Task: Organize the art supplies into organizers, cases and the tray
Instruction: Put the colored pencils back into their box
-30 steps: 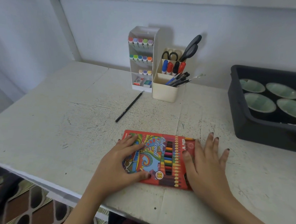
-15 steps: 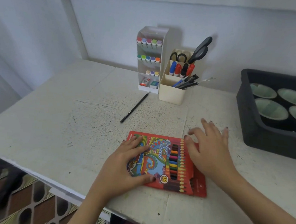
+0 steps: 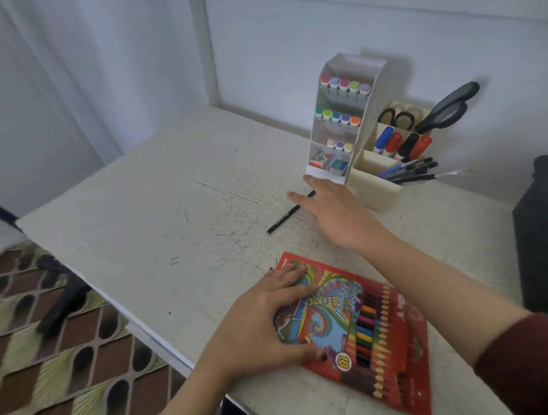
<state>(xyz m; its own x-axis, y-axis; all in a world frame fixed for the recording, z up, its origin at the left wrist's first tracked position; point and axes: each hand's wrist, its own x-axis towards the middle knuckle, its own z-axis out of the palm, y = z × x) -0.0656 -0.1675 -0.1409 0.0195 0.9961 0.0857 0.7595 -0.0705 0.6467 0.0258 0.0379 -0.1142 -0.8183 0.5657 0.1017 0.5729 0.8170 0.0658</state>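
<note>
A red box of colour pencils lies flat near the table's front edge. My left hand rests on its left half with fingers spread. My right hand is stretched out over a loose black pencil, fingers straight, covering the pencil's far end; it holds nothing. Behind it stand a white tiered marker organizer with rows of coloured markers and a cream pen holder with markers, pens and scissors.
A dark tray sits at the right edge of the white table, mostly cut off. The wall is close behind the organizers. The table's front-left edge drops to a patterned floor.
My right hand left the pencil box and reached forward and left to the black pencil. The camera swung left, so the tray slid nearly out of view. My left hand stayed on the box.
</note>
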